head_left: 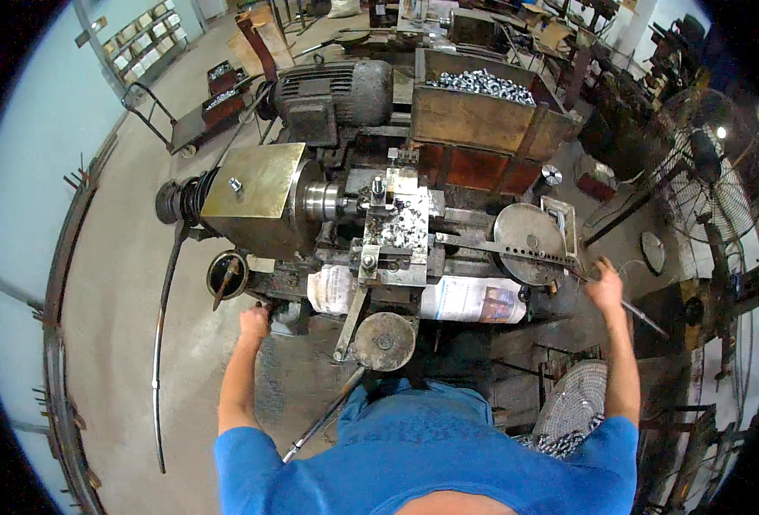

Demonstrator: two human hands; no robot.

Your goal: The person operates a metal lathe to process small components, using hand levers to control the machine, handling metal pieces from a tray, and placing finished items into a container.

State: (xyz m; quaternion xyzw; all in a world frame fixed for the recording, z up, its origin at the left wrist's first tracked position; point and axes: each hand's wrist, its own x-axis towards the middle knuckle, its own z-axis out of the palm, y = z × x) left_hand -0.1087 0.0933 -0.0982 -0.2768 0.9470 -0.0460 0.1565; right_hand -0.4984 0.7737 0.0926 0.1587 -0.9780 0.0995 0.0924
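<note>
A small metal lathe stands before me, its spindle chuck [320, 202] left of a cross slide [395, 230] strewn with dark metal chips. My left hand [254, 321] is closed at the machine's lower left corner, below a round pot [227, 274] with a brush-like tool in it; what it grips is hidden. Out to the right, my right hand [604, 287] is closed around a long metal rod [644, 317]. Beside that hand, a flat bar with a row of holes [525, 251] crosses a round metal disc [530, 230].
Behind the lathe are an electric motor [332, 93] and a large bin [461, 122] heaped with shiny metal parts. A round handwheel-like disc [384, 342] with a long lever [328, 414] stands close to my body. A caged fan [701, 172] is at right, a trolley [173, 137] far left.
</note>
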